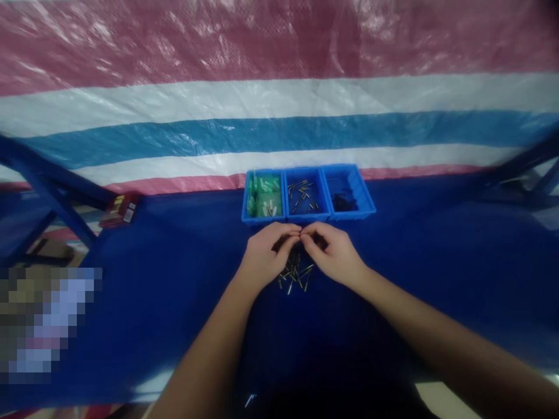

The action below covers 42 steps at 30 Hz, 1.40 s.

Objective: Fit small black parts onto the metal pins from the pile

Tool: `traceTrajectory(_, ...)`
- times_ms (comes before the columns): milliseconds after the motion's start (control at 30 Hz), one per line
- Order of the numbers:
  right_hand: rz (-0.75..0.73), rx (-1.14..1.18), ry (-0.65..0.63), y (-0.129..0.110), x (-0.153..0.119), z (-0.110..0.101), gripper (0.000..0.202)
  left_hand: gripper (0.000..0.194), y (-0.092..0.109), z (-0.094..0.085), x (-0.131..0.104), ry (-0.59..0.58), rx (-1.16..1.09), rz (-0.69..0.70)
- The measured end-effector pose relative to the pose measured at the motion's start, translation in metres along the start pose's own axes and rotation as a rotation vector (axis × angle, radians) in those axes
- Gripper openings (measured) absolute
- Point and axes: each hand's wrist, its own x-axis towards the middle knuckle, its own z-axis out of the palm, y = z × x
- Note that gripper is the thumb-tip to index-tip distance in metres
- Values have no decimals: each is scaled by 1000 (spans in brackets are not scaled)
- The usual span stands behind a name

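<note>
My left hand and my right hand meet fingertip to fingertip just in front of the blue bins. Thumbs and forefingers are pinched together on both; whatever is between them is too small or hidden to make out. Beneath the hands lies a loose pile of thin metallic, pen-tip-like pieces, partly covered by the fingers. Beyond them, the middle bin has similar slim dark and brass pieces in it. Green plastic and short white pieces fill the left bin. Small black parts lie inside the right bin.
The bins stand on a blue tabletop. A small red box sits at the far left edge by a blue metal frame. Behind the table hangs a striped plastic sheet. A pixelated patch covers the lower left.
</note>
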Motion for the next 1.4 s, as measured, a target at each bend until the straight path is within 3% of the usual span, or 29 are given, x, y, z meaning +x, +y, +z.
traceTrajectory(167,-148,-75,-15,1,6,-4,10,17,-1,-3,0,50,51,-7)
traceTrajectory(333,-238,-83,36,12,-5,-7,12,16,1,-1,-1,-32,23,1)
traceTrajectory(567,-190,-30,47,18,-8,-10,8,15,6,3,-3,-59,60,62)
traceTrajectory(800,-167,-14,38,19,-6,-9,7,14,5,2,-1,-5,56,133)
traceTrajectory(1200,-199,3,35,20,-7,-8,8,17,3,3,-3,-50,87,21)
traceTrajectory(1400,-173,-24,35,20,-7,-8,6,22,6,2,-2,-26,63,64)
